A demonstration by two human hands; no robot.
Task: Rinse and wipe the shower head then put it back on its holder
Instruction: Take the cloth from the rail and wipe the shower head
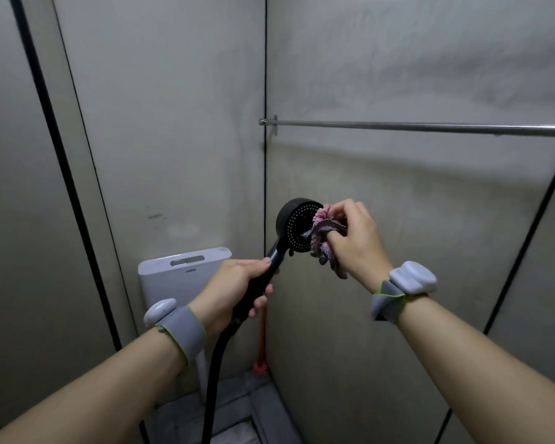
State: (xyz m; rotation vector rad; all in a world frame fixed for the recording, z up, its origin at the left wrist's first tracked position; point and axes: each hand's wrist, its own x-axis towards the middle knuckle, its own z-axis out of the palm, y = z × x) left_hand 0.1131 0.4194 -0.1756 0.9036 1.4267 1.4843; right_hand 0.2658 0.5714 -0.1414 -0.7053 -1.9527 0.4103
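Observation:
A black shower head [297, 225] is held up in the room's corner, its round spray face turned toward me. My left hand [234, 288] grips its black handle, and the black hose [213, 373] hangs down from below that hand. My right hand [354, 240] pinches a bunched pink and grey cloth [324, 230] and presses it against the right side of the spray face. No holder for the shower head is in view.
A metal rail [414, 126] runs along the right wall above the hands. A white toilet cistern [173, 274] stands below on the left. An orange-handled brush [261, 347] leans in the corner by the floor. Grey walls close in on all sides.

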